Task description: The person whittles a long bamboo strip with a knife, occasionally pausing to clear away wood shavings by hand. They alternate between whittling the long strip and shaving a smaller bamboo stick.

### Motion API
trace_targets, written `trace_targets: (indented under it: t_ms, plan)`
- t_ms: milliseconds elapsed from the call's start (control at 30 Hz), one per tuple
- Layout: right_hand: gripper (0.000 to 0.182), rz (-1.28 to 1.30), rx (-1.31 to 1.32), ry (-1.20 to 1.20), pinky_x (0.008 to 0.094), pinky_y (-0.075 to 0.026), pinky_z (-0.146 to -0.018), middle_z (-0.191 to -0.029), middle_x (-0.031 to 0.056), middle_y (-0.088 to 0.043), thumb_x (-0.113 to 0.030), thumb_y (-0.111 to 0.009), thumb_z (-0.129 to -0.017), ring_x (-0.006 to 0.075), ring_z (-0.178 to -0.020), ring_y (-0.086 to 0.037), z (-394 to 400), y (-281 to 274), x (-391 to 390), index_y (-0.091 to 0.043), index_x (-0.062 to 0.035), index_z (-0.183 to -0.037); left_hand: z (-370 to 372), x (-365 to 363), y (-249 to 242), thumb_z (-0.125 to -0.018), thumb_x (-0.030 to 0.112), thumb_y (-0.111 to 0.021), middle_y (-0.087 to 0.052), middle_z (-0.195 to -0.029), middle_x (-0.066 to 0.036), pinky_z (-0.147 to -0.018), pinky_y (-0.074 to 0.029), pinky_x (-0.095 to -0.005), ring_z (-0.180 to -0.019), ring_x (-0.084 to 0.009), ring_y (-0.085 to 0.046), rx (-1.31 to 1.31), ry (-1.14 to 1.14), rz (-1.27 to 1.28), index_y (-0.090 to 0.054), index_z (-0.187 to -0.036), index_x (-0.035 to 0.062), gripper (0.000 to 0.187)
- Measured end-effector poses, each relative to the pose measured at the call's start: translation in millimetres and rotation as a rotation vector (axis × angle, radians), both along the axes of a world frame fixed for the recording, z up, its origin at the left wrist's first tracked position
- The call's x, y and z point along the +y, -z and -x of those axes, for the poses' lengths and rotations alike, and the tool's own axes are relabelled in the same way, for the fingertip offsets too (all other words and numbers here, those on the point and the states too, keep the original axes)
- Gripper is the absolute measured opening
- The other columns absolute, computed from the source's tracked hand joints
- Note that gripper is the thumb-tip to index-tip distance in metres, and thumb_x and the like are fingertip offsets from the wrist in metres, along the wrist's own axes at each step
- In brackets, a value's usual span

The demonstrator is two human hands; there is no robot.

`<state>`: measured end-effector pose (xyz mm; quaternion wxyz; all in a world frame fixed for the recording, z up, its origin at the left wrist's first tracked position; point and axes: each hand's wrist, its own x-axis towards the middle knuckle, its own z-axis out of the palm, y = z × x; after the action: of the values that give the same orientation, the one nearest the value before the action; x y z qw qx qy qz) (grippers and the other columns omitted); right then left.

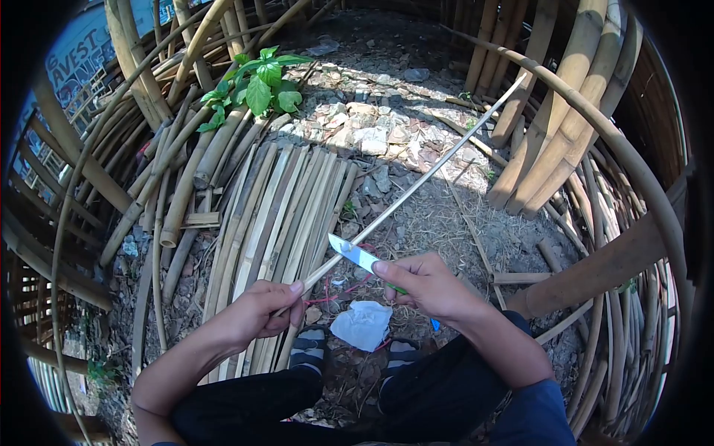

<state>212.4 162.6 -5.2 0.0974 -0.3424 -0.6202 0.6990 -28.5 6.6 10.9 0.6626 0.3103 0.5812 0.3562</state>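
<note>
Bamboo-strewn ground | left hand [256, 312] grip: thin pale strip [416, 186] | right hand [424, 286] grip: knife [357, 255] against strip

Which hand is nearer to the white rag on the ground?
Right. The right hand with the knife hovers just above the white rag; the left hand grips the bamboo strip farther left.

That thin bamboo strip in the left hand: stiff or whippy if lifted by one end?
Probably whippy: the bamboo strip is very long and thin, held only near one end by the left hand. Likely light, since that loose grip carries it. It seems to stay fairly straight with the knife in the right hand against it, so not floppy.
</note>
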Motion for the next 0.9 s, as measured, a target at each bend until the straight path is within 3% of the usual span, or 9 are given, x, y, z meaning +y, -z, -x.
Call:
trace_targets:
  t_ms: [100,267,367,533,800,900]
  plan:
    - [0.052,-0.014,0.038,0.237,0.0240,-0.023,-0.043,-0.052,-0.0042,-0.040,-0.046,-0.057,-0.101,0.0052,-0.044,-0.032,-14.5,-3.2,24.1,-0.059,-0.0053,-0.069,7.5,-6.2,3.5,-0.104,0.045,-0.047,-0.033,-0.049,0.004,-0.042,-0.019,-0.0258,-0.042,-0.0075,-0.027,0.002,-0.024,-0.022,-0.059,-0.075,0.0023,0.053]
    - [0.052,-0.060,-0.090,0.374,0.0227,-0.018,-0.039,-0.051,-0.0051,-0.038,-0.049,-0.055,-0.102,0.0042,-0.042,-0.027,-43.9,-3.8,66.3,-0.055,-0.0086,-0.068,9.6,-11.5,10.1,-0.105,0.045,-0.043,-0.031,-0.047,0.004,-0.041,-0.019,-0.0262,-0.040,-0.0076,-0.025,0.008,-0.018,0.073,-0.058,-0.076,0.0025,0.053]
    - [0.052,0.029,0.051,0.136,0.0228,-0.025,-0.045,-0.054,-0.0041,-0.041,-0.047,-0.055,-0.102,0.0043,-0.046,-0.033,-26.5,8.0,29.4,-0.058,-0.0061,-0.070,5.0,-7.8,6.0,-0.105,0.045,-0.043,-0.032,-0.048,0.004,-0.041,-0.020,-0.0258,-0.041,-0.0078,-0.027,0.005,0.001,0.059,-0.058,-0.076,0.0024,0.054]
    - [0.053,0.052,-0.026,-0.162,0.0234,-0.028,-0.049,-0.056,-0.0030,-0.045,-0.044,-0.058,-0.102,0.0053,-0.052,-0.036,5.1,5.0,-19.9,-0.064,-0.0020,-0.070,-0.4,-4.5,4.7,-0.105,0.045,-0.043,-0.032,-0.049,0.004,-0.042,-0.020,-0.0257,-0.042,-0.0076,-0.027,-0.048,0.043,0.051,-0.059,-0.076,0.0031,0.054]
    - [0.049,-0.004,-0.041,-0.072,0.0244,-0.032,-0.049,-0.055,-0.0023,-0.046,-0.042,-0.062,-0.100,0.0054,-0.051,-0.038,0.0,0.2,-0.8,-0.065,-0.0021,-0.073,4.2,-8.5,2.3,-0.105,0.048,-0.042,-0.032,-0.051,0.004,-0.044,-0.019,-0.0261,-0.044,-0.0073,-0.026,-0.004,0.018,0.033,-0.059,-0.077,0.0028,0.056]
    - [0.054,-0.003,0.065,0.108,0.0236,-0.024,-0.044,-0.052,-0.0050,-0.039,-0.049,-0.056,-0.101,0.0048,-0.045,-0.031,-21.2,-1.3,37.9,-0.059,-0.0054,-0.070,10.0,-15.6,2.0,-0.105,0.049,-0.042,-0.032,-0.051,0.004,-0.044,-0.019,-0.0265,-0.045,-0.0076,-0.025,0.027,0.010,0.057,-0.059,-0.076,0.0022,0.057]
